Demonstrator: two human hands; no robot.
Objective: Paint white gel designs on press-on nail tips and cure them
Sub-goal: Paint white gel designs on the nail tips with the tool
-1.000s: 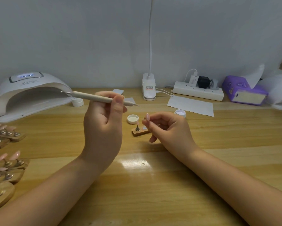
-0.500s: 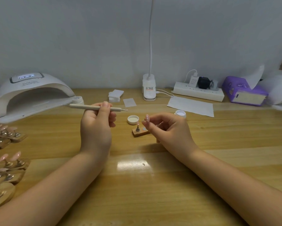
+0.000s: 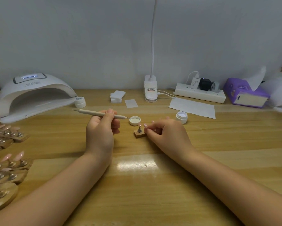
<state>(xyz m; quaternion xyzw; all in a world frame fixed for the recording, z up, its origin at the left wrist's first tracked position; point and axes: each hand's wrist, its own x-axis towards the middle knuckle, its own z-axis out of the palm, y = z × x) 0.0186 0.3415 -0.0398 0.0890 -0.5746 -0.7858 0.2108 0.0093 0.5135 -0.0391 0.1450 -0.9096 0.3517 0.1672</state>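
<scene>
From the head view, the left hand [image 3: 102,128] sits just left of centre frame, fingers curled round a dotting pen [image 3: 101,114]. The pen's long axis runs nearly level across the frame, sloping slightly down to the right; its fine metal tip points right and reaches over the rim of the small white lid [image 3: 135,120] holding white gel. Whether the tip touches the gel I cannot tell. Just right of centre, the right hand [image 3: 166,132] pinches a pink nail tip [image 3: 145,126] between thumb and fingers, the tip standing roughly upright beside the small wooden stand [image 3: 139,134] with its metal peg. An open white gel jar [image 3: 181,117] sits behind that hand. The curing lamp [image 3: 34,95] fills the upper left, its opening facing the person. More nail tips on wooden holders [image 3: 6,163] line the left edge of the wooden table [image 3: 153,193].
</scene>
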